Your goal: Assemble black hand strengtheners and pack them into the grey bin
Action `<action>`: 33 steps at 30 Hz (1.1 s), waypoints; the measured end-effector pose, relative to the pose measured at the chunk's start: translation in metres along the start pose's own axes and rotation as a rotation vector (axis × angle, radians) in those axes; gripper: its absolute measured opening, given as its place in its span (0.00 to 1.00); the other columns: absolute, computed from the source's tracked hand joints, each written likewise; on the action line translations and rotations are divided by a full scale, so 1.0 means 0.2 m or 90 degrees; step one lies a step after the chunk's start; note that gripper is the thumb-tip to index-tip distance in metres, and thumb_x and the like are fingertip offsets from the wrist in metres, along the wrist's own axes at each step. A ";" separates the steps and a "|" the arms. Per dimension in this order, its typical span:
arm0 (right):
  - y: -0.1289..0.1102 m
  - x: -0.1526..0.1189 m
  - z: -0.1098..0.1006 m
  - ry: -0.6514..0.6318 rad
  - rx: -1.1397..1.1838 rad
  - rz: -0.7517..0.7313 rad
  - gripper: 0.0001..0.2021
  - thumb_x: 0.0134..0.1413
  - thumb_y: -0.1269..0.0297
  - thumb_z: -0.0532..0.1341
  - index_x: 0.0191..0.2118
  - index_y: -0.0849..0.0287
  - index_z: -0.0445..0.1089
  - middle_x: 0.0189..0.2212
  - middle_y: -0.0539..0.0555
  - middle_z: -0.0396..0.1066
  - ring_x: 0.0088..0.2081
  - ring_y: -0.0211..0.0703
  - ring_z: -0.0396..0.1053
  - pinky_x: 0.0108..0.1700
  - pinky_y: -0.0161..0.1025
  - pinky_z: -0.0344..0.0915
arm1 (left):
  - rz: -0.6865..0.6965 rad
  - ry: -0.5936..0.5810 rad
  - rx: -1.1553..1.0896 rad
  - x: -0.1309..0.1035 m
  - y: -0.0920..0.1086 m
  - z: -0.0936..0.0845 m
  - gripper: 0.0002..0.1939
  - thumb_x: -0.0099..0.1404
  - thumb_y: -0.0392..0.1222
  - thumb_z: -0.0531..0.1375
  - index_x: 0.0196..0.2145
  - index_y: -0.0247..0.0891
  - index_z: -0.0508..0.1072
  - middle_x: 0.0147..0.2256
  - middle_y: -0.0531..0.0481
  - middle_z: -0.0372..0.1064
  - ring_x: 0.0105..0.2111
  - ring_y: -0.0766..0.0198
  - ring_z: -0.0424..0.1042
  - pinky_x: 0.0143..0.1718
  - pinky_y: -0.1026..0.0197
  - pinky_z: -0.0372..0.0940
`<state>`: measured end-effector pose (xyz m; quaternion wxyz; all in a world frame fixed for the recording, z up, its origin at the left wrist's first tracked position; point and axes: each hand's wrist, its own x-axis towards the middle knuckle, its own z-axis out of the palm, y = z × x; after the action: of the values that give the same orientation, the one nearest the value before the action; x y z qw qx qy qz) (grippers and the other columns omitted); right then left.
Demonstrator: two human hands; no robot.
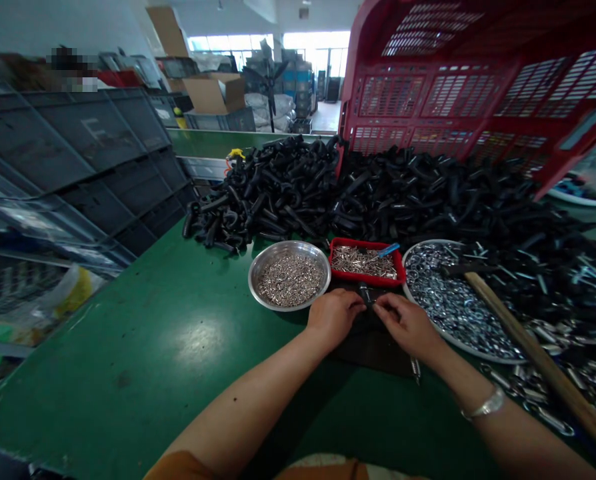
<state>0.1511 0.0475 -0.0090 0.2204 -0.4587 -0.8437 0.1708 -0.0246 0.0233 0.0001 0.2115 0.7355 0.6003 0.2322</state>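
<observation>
Both hands meet over a dark mat (365,350) on the green table. My left hand (334,316) is closed, its fingertips pinched on the left side of a small dark part (366,295). From the right, my right hand (407,323) pinches at the same part or something small beside it; the fingers hide the detail. Just beyond them stands a red tray (365,261) of metal pins. A steel bowl (289,275) of small metal pieces is to the left. A metal spring (415,371) lies below my right hand.
Black curved parts (293,187) are heaped across the back. On the right are a round tray (463,300) of metal rings, a wooden-handled hammer (528,343) and loose springs. A red crate (428,93) rises behind; grey crates (88,147) stand left.
</observation>
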 end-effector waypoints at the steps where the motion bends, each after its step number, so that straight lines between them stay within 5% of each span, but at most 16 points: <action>1: 0.00 0.00 0.00 0.000 -0.014 -0.010 0.10 0.56 0.61 0.49 0.31 0.58 0.64 0.26 0.52 0.67 0.27 0.39 0.64 0.29 0.35 0.60 | -0.006 0.004 0.019 0.00 0.00 0.00 0.12 0.62 0.46 0.52 0.38 0.44 0.72 0.37 0.51 0.69 0.37 0.63 0.68 0.38 0.63 0.61; 11: 0.03 -0.02 0.07 0.026 -0.198 -0.029 0.10 0.56 0.67 0.49 0.35 0.61 0.66 0.32 0.57 0.68 0.34 0.44 0.66 0.37 0.40 0.62 | 0.002 0.013 0.167 0.02 -0.01 0.03 0.12 0.64 0.38 0.48 0.41 0.42 0.69 0.35 0.48 0.68 0.35 0.61 0.67 0.34 0.61 0.59; 21: -0.11 -0.01 0.05 -0.011 -0.473 -0.097 0.09 0.49 0.75 0.51 0.32 0.61 0.67 0.29 0.59 0.67 0.31 0.46 0.64 0.26 0.37 0.57 | 0.011 0.022 0.192 0.01 -0.02 0.02 0.12 0.64 0.36 0.48 0.39 0.43 0.69 0.37 0.49 0.65 0.36 0.63 0.65 0.33 0.63 0.60; 26: -0.10 -0.04 0.03 -0.022 -0.461 -0.153 0.10 0.48 0.78 0.51 0.33 0.63 0.68 0.30 0.59 0.67 0.33 0.45 0.63 0.29 0.36 0.60 | 0.031 0.044 0.166 0.05 0.01 0.04 0.11 0.64 0.39 0.49 0.38 0.42 0.70 0.37 0.51 0.65 0.37 0.64 0.64 0.35 0.64 0.61; 33: 0.02 -0.18 0.05 -0.005 -0.365 -0.178 0.20 0.51 0.75 0.50 0.50 0.65 0.62 0.42 0.61 0.65 0.41 0.47 0.61 0.39 0.40 0.64 | 0.088 -0.008 0.145 0.13 0.03 0.10 0.09 0.62 0.41 0.53 0.36 0.44 0.72 0.40 0.53 0.63 0.38 0.66 0.65 0.35 0.66 0.62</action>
<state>0.1660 0.0189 -0.0263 0.0999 -0.3814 -0.9131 -0.1040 -0.0031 0.0468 -0.0102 0.1137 0.7959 0.5692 0.1723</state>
